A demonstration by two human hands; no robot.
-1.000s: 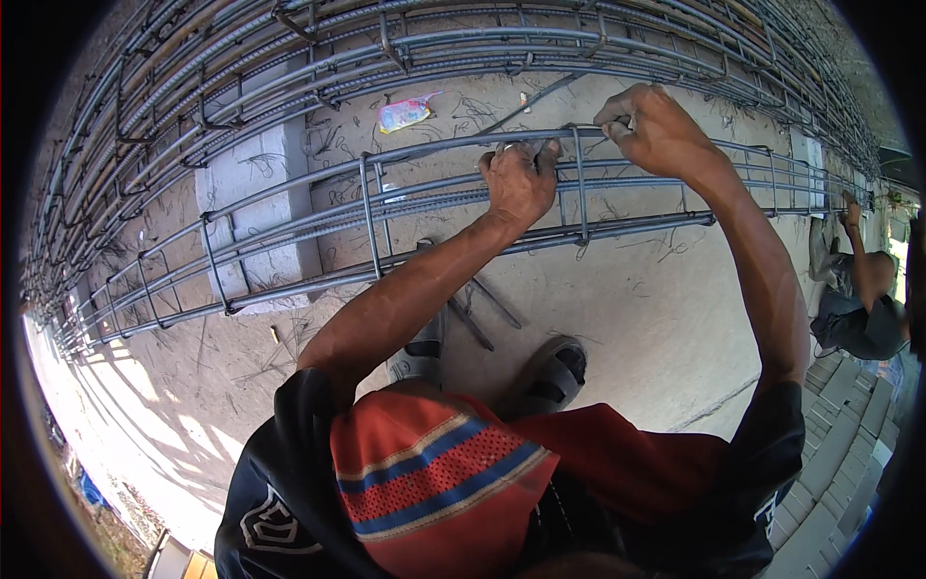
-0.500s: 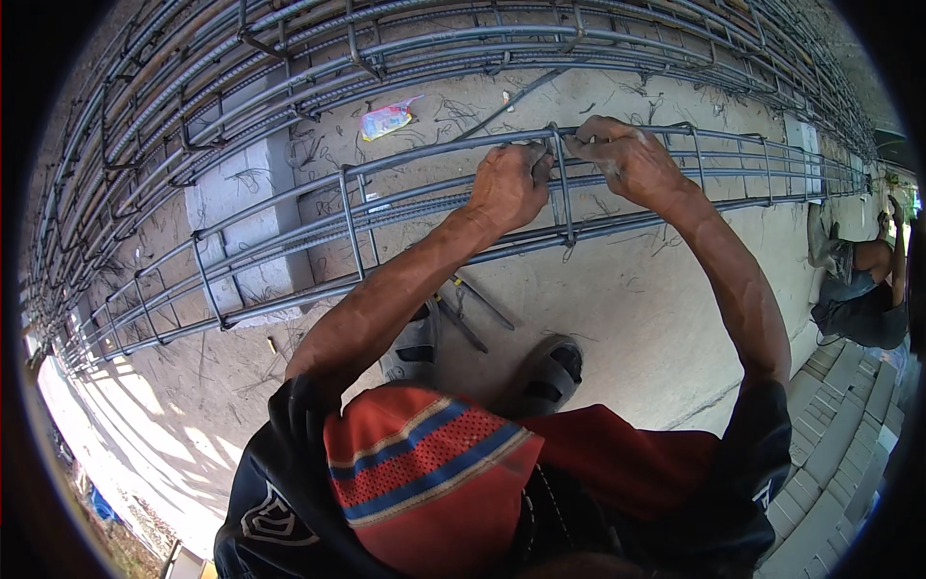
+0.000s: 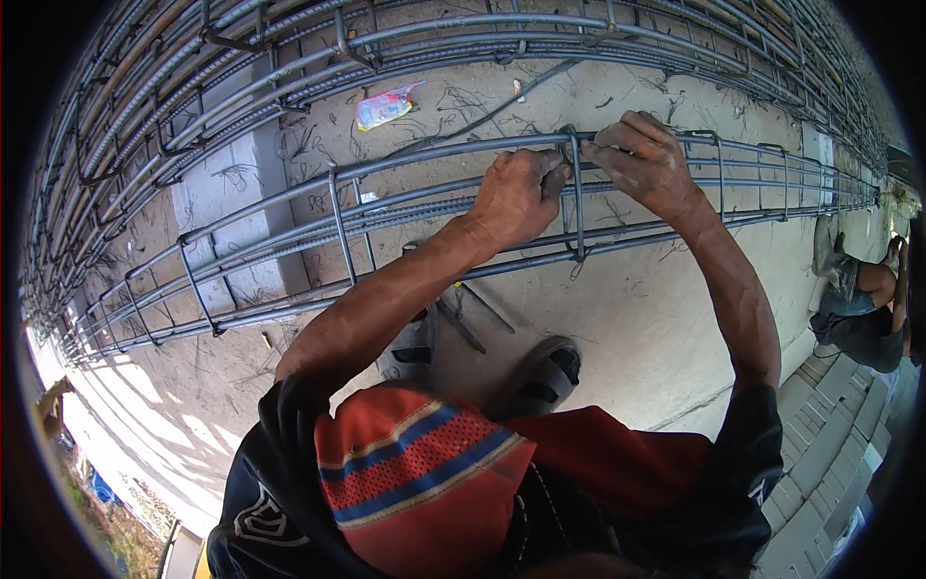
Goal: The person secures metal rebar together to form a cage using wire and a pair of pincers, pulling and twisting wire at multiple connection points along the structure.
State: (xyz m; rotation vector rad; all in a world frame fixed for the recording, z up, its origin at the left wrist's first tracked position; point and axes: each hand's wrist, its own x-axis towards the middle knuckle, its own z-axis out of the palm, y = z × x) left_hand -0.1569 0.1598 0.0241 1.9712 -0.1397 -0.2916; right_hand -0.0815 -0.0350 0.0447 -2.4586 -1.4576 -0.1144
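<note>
A long steel rebar cage (image 3: 347,259) with rectangular stirrups crosses the view in front of me. My left hand (image 3: 519,193) is closed at its upper bar, just left of a stirrup (image 3: 579,232); what its fingers pinch is hidden. My right hand (image 3: 646,166) is closed at the same junction from the right, fingers curled and tips close to the stirrup's top; whatever is between them is too small to name. Below the cage, a dark long-handled tool (image 3: 463,323) lies by my sandalled feet (image 3: 550,372).
Stacked rebar cages (image 3: 415,43) run along the top. A pale block (image 3: 231,217) supports my cage. A colourful packet (image 3: 386,106) and wire scraps lie on the concrete floor (image 3: 656,318). A co-worker (image 3: 858,318) sits at far right, beside stacked tiles (image 3: 810,454).
My right hand has come down and left to the stirrup junction, then shifted slightly right. My left hand has stayed near it, fingers more curled. The co-worker's arms have lowered.
</note>
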